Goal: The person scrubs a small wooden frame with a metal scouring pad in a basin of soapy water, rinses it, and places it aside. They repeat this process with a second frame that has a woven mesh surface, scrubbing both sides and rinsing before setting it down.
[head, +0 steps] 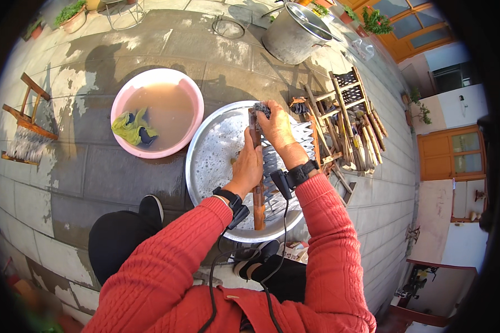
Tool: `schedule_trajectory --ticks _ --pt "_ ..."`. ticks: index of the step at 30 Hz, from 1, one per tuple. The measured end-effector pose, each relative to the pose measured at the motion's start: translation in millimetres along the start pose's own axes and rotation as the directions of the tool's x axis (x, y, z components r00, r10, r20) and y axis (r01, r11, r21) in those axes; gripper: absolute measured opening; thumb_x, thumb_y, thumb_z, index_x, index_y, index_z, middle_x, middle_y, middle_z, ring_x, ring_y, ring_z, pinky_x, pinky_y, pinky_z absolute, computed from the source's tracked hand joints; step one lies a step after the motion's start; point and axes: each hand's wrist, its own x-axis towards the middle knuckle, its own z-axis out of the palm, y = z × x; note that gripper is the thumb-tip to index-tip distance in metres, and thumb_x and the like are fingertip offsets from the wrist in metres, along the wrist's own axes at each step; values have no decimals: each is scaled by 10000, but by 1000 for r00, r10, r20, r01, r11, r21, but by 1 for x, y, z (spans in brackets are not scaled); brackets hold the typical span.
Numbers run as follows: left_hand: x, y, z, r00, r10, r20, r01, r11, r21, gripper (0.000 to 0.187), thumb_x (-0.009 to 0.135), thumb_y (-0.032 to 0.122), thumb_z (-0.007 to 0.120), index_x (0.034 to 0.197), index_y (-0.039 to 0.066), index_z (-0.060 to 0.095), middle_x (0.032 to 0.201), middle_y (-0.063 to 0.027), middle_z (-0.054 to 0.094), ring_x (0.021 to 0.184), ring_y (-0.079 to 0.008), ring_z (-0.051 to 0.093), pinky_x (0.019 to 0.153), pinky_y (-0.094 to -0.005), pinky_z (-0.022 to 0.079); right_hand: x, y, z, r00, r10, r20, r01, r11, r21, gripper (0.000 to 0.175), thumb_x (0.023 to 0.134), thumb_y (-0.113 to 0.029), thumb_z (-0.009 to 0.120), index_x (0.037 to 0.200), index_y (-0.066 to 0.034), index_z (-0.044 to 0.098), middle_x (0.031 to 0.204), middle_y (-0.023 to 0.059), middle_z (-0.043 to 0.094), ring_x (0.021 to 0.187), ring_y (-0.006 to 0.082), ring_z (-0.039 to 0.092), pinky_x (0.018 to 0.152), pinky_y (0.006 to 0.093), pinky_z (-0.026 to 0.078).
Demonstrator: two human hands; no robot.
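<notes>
A folding stool with a wooden frame (258,208) and a woven grey strap seat (271,183) rests across a round metal basin (190,183). Suds cover the water (211,152) inside the basin. My left hand (248,164) grips the stool's left wooden bar about midway along. Pinched in the fingers of my right hand (280,129) is a dark grey scrubber (261,109), which looks like steel wool. It presses against the far end of that same bar. My right forearm hides part of the seat.
To the left stands a pink basin (116,112) of murky water with a yellow-green cloth (133,127). Another stool (29,120) stands far left. A stack of wooden folding stools (350,120) lies right; a large metal pot (289,39) stands behind. Cables hang from my wrists.
</notes>
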Motion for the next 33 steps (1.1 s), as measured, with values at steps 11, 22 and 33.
schedule_trajectory --ticks 11,22,33 --pt "0 -1 0 995 59 -77 -63 996 -56 709 956 149 485 1494 -10 51 1161 -283 587 1053 -441 581 858 -509 470 -50 -16 -36 974 -103 204 94 994 56 253 754 -56 671 999 -31 614 938 206 621 887 413 627 772 450 517" --pt "2 -3 -3 996 -70 46 72 997 -33 800 938 232 510 1507 23 -12 1204 -281 575 1066 -433 599 848 -477 491 -20 -32 -24 924 -138 357 154 988 -17 254 789 -107 690 1024 -80 600 976 181 589 888 408 625 757 459 523" --pt "1 -3 1 995 -97 0 97 995 24 788 895 184 576 1495 17 94 1054 -250 619 917 -409 632 771 -486 499 63 -8 -24 979 170 116 -121 932 -341 206 785 -144 673 954 -27 685 935 255 660 919 417 647 822 466 519"
